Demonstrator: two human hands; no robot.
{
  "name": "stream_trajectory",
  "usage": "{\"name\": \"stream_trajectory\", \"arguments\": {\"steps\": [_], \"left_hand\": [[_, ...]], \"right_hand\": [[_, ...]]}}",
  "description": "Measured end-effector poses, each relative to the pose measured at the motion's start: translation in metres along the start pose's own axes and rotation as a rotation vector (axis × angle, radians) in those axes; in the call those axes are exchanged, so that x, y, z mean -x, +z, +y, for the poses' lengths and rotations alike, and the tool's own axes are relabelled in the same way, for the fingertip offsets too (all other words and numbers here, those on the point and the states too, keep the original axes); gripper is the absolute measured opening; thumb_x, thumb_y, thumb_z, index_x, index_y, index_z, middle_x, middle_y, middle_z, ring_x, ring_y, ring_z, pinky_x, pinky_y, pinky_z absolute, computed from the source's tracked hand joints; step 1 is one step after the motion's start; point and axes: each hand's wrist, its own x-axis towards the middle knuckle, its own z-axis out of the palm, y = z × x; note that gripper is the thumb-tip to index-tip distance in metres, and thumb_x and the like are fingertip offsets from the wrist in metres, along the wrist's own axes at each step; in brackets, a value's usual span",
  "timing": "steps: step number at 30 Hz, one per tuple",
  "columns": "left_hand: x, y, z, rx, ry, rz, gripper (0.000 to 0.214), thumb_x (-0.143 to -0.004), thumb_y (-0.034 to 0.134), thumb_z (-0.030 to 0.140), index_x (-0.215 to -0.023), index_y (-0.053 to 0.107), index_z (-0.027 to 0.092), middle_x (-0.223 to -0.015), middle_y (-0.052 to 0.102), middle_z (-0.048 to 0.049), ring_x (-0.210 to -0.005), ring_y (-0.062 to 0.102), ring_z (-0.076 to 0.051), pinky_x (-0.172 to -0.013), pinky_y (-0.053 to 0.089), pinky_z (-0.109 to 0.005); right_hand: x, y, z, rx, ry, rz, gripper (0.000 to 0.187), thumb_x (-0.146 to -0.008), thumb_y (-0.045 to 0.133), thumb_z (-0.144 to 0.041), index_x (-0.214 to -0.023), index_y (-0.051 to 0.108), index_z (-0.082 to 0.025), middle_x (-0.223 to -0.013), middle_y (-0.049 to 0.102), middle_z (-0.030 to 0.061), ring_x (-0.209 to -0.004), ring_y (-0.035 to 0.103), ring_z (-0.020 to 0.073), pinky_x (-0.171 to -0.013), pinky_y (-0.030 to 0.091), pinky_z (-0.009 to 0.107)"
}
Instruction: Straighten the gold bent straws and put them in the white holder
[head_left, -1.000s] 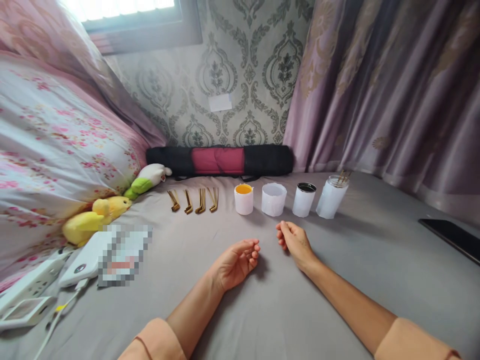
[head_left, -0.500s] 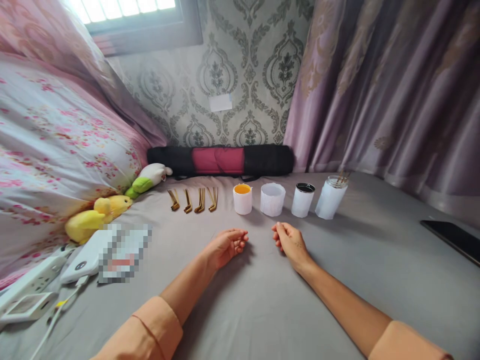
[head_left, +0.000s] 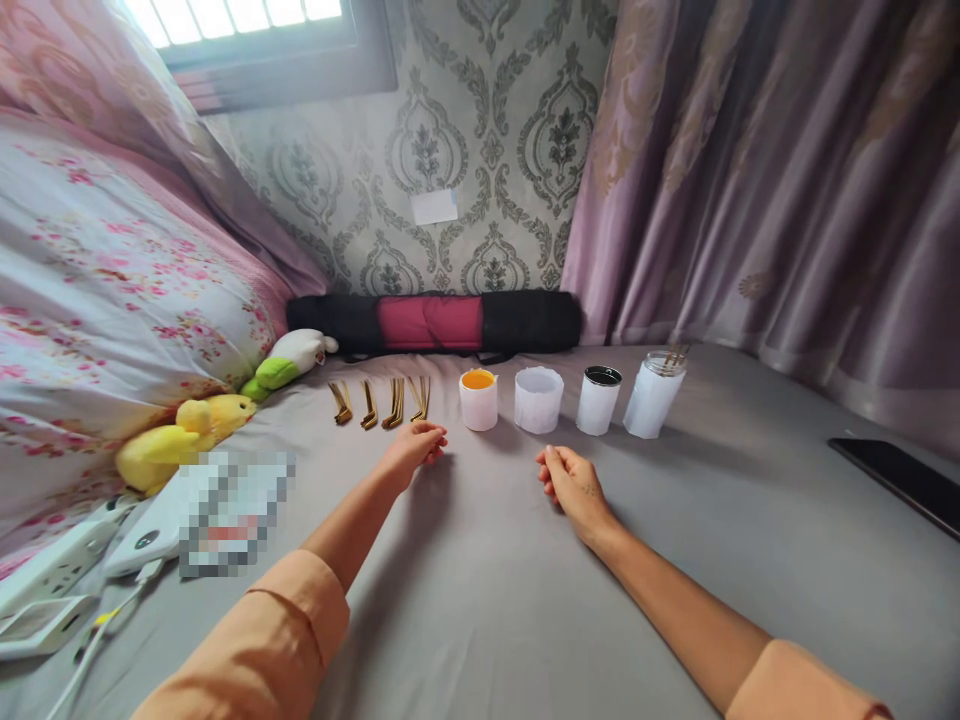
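Patterned wallpaper (head_left: 491, 150) behind, grey sheet (head_left: 480, 600) as work surface, head view. Four bundles of bent gold-brown sticks lie in a row, left of centre. Left hand (head_left: 415, 447) at near side of rightmost bundle (head_left: 422, 407), fingers half curled; contact or grip cannot be told. Right hand (head_left: 574, 487) released, fingers loosely curled, near side of wide white pot (head_left: 538, 408). Flanking that pot: orange-mouthed pot (head_left: 478, 408) to left, dark-mouthed can (head_left: 598, 408) then glass-rimmed jar (head_left: 652, 404) to right.
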Motion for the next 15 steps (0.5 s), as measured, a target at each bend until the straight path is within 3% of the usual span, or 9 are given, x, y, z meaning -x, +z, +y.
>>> {"name": "stream_trajectory", "arguments": {"steps": [7,15], "left_hand": [[-0.031,-0.026,0.01,-0.375,0.119,0.216,0.016,-0.063,0.054,0.017,-0.077,0.06,0.012,-0.064,0.058,-0.0043,-0.054,0.051,-0.011,-0.048,0.036,-0.022],[-0.053,-0.036,0.02,-0.713,0.21,0.275,0.023,-0.064,0.049,0.014,-0.08,0.066,0.014,-0.068,0.063,-0.0073,-0.07,0.056,-0.018,-0.06,0.038,-0.026]], "right_hand": [[0.001,-0.001,-0.003,0.017,-0.018,-0.002,0.035,-0.075,0.044,-0.05,-0.072,0.055,-0.017,-0.056,0.051,-0.0018,-0.041,0.044,0.0065,-0.037,0.031,0.017],[-0.001,0.0,0.0,0.023,-0.015,-0.013,0.034,-0.076,0.043,-0.049,-0.072,0.055,-0.018,-0.056,0.051,-0.0023,-0.04,0.043,0.0063,-0.037,0.031,0.017]]}}
